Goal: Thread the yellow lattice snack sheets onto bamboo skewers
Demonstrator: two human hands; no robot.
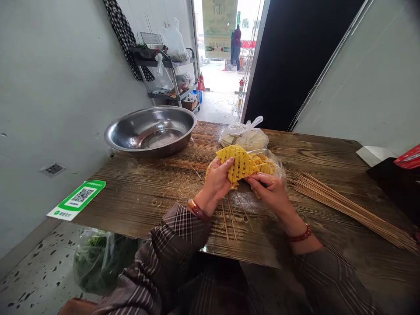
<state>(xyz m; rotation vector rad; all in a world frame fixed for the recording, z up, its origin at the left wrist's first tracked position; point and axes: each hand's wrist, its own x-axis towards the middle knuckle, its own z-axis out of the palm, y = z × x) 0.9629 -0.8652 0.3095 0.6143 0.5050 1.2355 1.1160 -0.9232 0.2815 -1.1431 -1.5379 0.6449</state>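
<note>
A yellow slice (236, 161) of food, cut in a lattice with rows of slits, is held up above the table. My left hand (217, 180) grips its left side, thumb on top. At its lower right edge are the pinched fingers of my right hand (269, 189); whatever thin thing may be between them is too small to make out. Behind my right hand, more yellow lattice-cut pieces (265, 163) lie in a clear plastic bag (278, 165). Several thin wooden skewers (230, 218) rest on the table below my hands.
A wide steel basin (151, 131) stands at the back left. Behind the yellow food sits a tied bag (244, 136) of pale pieces. A large bundle of skewers (348, 205) lies on the right of the wooden table (157, 186). A green QR-code card (78, 199) is at the left edge.
</note>
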